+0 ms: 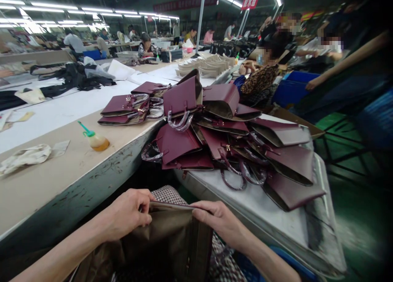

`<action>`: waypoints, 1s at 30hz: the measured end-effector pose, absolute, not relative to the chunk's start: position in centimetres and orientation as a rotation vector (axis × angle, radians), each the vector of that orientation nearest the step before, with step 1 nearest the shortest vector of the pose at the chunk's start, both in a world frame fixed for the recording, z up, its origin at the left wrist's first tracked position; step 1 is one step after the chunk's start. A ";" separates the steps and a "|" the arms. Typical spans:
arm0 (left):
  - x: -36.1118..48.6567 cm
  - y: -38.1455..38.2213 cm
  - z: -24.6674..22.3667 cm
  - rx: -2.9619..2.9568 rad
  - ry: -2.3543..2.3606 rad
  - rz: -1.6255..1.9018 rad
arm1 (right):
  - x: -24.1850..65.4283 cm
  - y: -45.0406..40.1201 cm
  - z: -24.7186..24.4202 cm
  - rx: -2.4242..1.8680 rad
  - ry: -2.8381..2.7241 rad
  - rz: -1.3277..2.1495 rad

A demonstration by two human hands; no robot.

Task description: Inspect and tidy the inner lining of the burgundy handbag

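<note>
A handbag (166, 237) lies across my lap, its brown lining facing up and a zip showing inside. My left hand (130, 212) pinches the bag's top edge on the left, thumb and fingers pressed together. At the right end of the same edge, my right hand (216, 220) grips with the thumb on the lining side and the fingers behind. The edge is stretched between both hands. Under the bag is checked cloth (168, 194). Beyond my hands, a heap of burgundy handbags (181, 144) with plastic-wrapped handles lies on a white-topped table (208, 187).
On the bench (73, 167) at left stand a glue bottle (96, 140) with a green nozzle and a crumpled cloth (26, 159). Black material (80, 77) lies farther back. At right are a blue bin (291, 89) and a person in leopard print (260, 81). Several people work behind.
</note>
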State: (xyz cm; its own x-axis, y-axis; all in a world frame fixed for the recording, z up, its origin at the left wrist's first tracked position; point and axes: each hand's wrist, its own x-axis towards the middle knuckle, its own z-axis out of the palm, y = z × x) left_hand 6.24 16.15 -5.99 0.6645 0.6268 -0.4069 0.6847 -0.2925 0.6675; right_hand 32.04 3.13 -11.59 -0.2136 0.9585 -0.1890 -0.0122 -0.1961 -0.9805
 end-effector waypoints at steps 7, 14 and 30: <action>6.3 15.9 -5.6 2.025 1.007 -0.012 | 30.4 2.7 -12.9 -1.511 -1.376 1.023; 6.1 15.9 -4.5 1.985 0.973 0.118 | 29.6 2.5 -13.6 -1.588 -1.236 0.948; 5.2 14.0 -2.6 2.178 0.667 -0.073 | 31.2 2.3 -12.5 -1.393 -1.349 1.142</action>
State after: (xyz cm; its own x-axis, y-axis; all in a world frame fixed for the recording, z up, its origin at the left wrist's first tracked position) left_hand 5.18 13.98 -2.56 0.8570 0.4372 -0.2726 0.4857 -0.5089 0.7107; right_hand 31.16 2.27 -12.51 -0.0045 0.9990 -0.0454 0.2092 -0.0435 -0.9769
